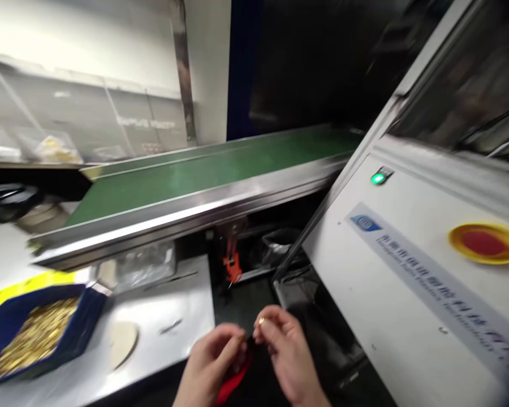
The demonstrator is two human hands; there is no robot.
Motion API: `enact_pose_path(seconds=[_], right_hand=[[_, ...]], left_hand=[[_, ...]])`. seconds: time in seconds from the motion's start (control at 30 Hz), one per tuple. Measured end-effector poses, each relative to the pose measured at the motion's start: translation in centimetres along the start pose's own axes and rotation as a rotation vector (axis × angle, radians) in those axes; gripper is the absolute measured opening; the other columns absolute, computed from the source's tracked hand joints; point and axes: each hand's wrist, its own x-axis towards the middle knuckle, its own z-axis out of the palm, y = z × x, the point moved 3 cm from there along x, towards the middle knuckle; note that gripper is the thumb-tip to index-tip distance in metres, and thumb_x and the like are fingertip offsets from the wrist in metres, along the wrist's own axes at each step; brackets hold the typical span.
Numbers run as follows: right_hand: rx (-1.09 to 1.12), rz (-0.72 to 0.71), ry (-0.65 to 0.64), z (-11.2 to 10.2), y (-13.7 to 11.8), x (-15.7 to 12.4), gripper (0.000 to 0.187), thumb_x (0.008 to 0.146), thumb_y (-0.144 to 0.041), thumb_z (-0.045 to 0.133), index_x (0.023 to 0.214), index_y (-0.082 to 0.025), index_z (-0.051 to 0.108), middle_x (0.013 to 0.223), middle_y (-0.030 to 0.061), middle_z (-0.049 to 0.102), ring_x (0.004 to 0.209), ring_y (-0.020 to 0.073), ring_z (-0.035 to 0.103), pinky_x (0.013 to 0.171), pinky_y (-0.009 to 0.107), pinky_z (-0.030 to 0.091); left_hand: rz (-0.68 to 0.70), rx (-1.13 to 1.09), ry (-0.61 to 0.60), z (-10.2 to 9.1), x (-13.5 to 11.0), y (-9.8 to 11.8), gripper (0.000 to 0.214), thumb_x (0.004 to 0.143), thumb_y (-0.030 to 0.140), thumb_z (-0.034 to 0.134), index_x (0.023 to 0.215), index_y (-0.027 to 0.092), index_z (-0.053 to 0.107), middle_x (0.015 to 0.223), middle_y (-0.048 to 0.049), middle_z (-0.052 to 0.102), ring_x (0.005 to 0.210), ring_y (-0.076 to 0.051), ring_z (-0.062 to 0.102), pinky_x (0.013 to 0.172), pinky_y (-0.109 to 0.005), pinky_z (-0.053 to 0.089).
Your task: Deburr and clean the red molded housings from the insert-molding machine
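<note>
Golden piece [261, 321]: right hand [285, 349] pinched it.
Left hand [215, 355]: fingertips met; contents unclear.
Blue bin [89, 318]: stood behind bench's [165, 353] front edge.

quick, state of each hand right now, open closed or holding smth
Left hand: closed; whether it holds anything cannot be told.
Right hand: closed, pinching a small gold-coloured piece.

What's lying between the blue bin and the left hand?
In the head view, a pale rounded piece lies nearer the blue bin, then a small thin item toward the left hand, both on the metal table.
</note>
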Motion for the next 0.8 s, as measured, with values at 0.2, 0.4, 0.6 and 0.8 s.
enact_pose_path(seconds=[0.2,0.4,0.6,0.8], right_hand=[[0.250,0.083,-0.038,0.3,-3.5,-3.0,0.024,0.078,-0.035,0.090,0.098,-0.024,0.080,0.080,-0.0003,0.075,0.069,0.0075,0.070,0.069,0.014,0.058],[0.149,0.010,-0.054,-0.4,-4.0,-3.9,0.019,0.083,-0.032,0.086,0.099,-0.025,0.080,0.080,0.0006,0.075,0.072,0.0083,0.071,0.071,0.014,0.059],[-0.110,-0.080,-0.030,-1.8,-3.4,-3.8,0.009,0.093,-0.033,0.076,0.100,-0.026,0.077,0.084,-0.0002,0.071,0.074,0.0086,0.068,0.072,0.016,0.059],[-0.528,-0.391,-0.065,-1.4,-4.0,-3.9,0.006,0.097,-0.025,0.070,0.097,-0.029,0.074,0.092,-0.0008,0.063,0.081,0.0093,0.065,0.070,0.017,0.056]], left_hand=[[0.020,-0.311,-0.253,3.0,-1.3,-0.3,0.027,0.081,0.035,0.089,0.098,0.017,0.076,0.085,-0.0052,0.073,0.076,-0.012,0.063,0.070,-0.022,0.049],[0.075,-0.344,-0.274,3.6,-2.3,0.6,0.022,0.081,0.024,0.089,0.100,0.018,0.079,0.081,-0.0022,0.072,0.073,-0.009,0.063,0.067,-0.019,0.051],[0.086,-0.297,-0.236,3.3,-1.9,0.4,0.016,0.082,0.026,0.088,0.095,0.018,0.081,0.083,-0.0038,0.075,0.073,-0.011,0.067,0.066,-0.020,0.052],[0.049,-0.142,-0.216,3.2,-1.2,0.1,0.026,0.088,0.040,0.082,0.092,0.015,0.082,0.068,-0.0035,0.068,0.064,-0.010,0.058,0.059,-0.020,0.044]])
